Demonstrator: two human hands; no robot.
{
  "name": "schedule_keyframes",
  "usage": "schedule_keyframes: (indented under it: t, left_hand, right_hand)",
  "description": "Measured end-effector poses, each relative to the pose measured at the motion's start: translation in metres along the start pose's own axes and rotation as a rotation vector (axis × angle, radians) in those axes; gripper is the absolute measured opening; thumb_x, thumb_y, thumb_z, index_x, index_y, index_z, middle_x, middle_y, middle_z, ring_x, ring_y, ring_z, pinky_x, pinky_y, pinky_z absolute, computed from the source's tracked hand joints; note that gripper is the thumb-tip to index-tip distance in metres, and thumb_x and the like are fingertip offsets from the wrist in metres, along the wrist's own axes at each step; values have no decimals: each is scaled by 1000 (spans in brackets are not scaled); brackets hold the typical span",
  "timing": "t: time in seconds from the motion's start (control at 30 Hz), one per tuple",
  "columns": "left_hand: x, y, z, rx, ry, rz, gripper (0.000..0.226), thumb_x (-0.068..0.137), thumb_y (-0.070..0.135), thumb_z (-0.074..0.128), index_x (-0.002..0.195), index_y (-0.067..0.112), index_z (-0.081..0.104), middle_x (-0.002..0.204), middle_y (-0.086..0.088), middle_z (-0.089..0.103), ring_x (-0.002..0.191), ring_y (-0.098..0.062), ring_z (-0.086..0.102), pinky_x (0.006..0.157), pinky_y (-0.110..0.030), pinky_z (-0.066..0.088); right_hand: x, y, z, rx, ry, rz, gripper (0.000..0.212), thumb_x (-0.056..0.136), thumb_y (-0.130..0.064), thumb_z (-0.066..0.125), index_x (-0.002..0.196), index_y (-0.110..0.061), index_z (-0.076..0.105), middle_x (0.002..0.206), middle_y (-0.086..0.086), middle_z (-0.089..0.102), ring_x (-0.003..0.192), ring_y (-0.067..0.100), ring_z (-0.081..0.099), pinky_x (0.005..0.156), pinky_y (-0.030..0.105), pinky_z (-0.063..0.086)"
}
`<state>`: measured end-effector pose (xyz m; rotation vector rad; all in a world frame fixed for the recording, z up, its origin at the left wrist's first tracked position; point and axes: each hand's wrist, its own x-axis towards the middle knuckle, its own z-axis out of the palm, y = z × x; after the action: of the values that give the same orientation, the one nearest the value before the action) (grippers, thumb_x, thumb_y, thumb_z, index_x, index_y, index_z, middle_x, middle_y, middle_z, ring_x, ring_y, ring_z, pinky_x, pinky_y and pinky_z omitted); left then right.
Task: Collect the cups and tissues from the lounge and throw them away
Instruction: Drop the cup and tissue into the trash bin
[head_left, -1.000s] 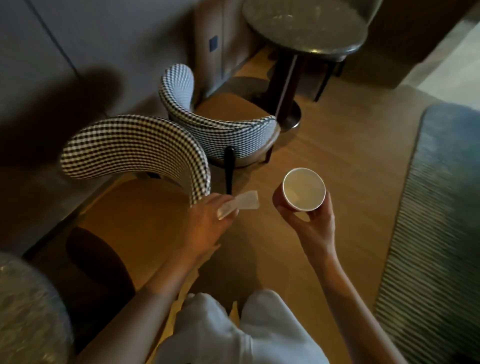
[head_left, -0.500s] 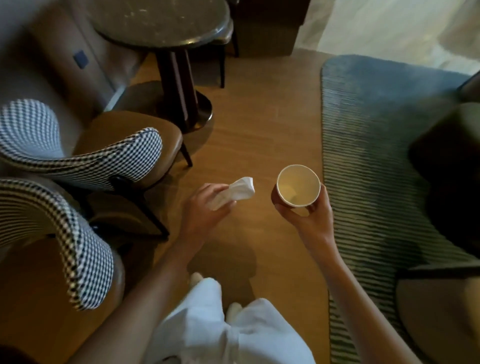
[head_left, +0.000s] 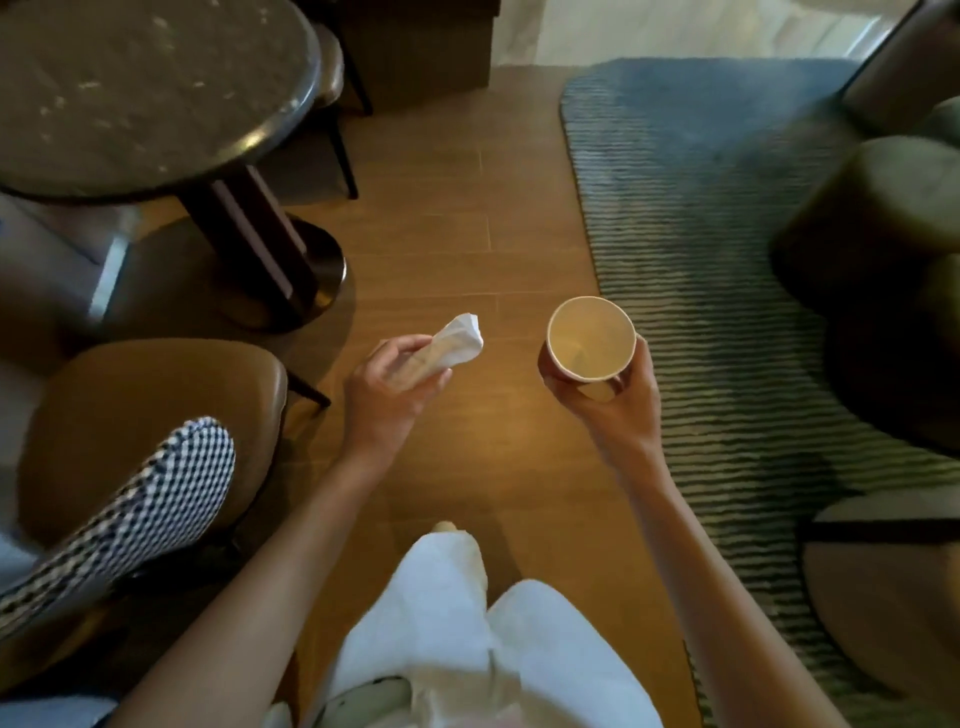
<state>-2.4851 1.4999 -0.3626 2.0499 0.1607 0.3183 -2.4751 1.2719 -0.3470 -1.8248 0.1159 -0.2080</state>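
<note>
My left hand (head_left: 387, 382) grips a crumpled white tissue (head_left: 457, 340), which sticks out up and to the right of my fingers. My right hand (head_left: 613, 400) holds an upright paper cup (head_left: 591, 338) from below and behind; the open mouth faces me and the inside looks empty. Both hands hover over the wooden floor, about a cup's width apart. My white trousers show at the bottom of the view.
A round dark stone table (head_left: 145, 88) on a pedestal stands at the upper left. A houndstooth chair with a brown seat (head_left: 150, 441) is at the left. A striped blue rug (head_left: 691, 249) lies to the right, with dark upholstered seats (head_left: 878, 223) on it.
My view has swung right and forward: the chairs slid to the left, the round table came nearer, the rug and dark seats appeared. Both hands keep the same hold.
</note>
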Motion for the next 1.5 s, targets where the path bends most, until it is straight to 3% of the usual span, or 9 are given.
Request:
schedule_keyframes:
  t: [0.2, 0.37, 0.53, 0.83, 0.97, 1.13, 1.3, 1.43, 1.5]
  left_hand:
    - [119, -1, 45, -153, -134, -66, 37, 75, 28, 79, 106, 14, 67, 108, 0, 67, 99, -14, 64, 84, -39, 57]
    - [207, -8, 109, -198, -223, -117, 33, 74, 17, 79, 105, 15, 67, 109, 1, 65, 101, -14, 62, 88, -46, 54]
    - [311, 3, 180, -171, -202, -121, 31, 73, 16, 80, 102, 20, 69, 106, 4, 65, 99, -15, 62, 85, -49, 54]
    - [482, 41, 301, -117, -198, -95, 29, 73, 18, 80, 99, 24, 70, 102, 7, 66, 94, -9, 62, 83, -42, 57]
    - [568, 43, 363, -145, -217, -70, 30, 72, 20, 81, 99, 26, 70, 102, 7, 67, 95, -10, 62, 81, -36, 57]
    - [692, 37, 439, -158, -267, -36, 30, 72, 28, 80, 99, 34, 69, 101, 17, 65, 96, -3, 61, 75, -26, 56]
    - [804, 63, 518, -106, -359, -2, 31, 70, 13, 81, 96, 24, 71, 102, 3, 68, 93, -10, 62, 85, -39, 54]
    - [881, 91, 578, -104, -432, 65, 30, 73, 9, 79, 101, 14, 70, 103, 0, 67, 93, -6, 60, 86, -35, 53]
    - [918, 101, 612, -108, -459, 75, 30, 73, 8, 78, 102, 11, 70, 104, -3, 67, 95, -11, 60, 86, -34, 52]
  right_hand:
    - [99, 7, 16, -41, 48, 37, 74, 62, -28, 87, 123, -33, 45, 110, -33, 54, 107, -6, 56, 84, 11, 48]
    - [195, 36, 16, -61, 82, 98, 76, 64, -20, 87, 128, -20, 46, 119, -8, 56, 112, 10, 56, 91, 26, 50]
    - [318, 57, -2, -48, 63, 109, 75, 66, -15, 85, 129, -20, 45, 119, -11, 53, 114, 8, 52, 91, 21, 47]
    - [529, 77, -53, -47, 85, 114, 73, 67, -17, 85, 127, -24, 45, 114, -18, 54, 109, -3, 53, 87, 9, 45]
    - [624, 99, -66, -62, 115, 142, 72, 68, -18, 85, 127, -25, 43, 111, -24, 51, 105, -19, 48, 82, 0, 41]
    - [751, 114, -79, -90, 152, 159, 71, 70, -23, 83, 128, -25, 43, 113, -24, 51, 106, -17, 49, 84, 5, 42]
    - [861, 120, -103, -102, 223, 196, 71, 70, -23, 83, 129, -25, 43, 121, -14, 53, 109, -8, 52, 83, 6, 43]
    - [937, 141, -128, -99, 268, 234, 70, 71, -25, 82, 126, -33, 41, 117, -27, 50, 106, -16, 49, 83, 4, 40]
    - [980, 155, -138, -95, 279, 253, 68, 72, -25, 82, 125, -36, 40, 116, -30, 49, 106, -19, 48, 82, 4, 40]
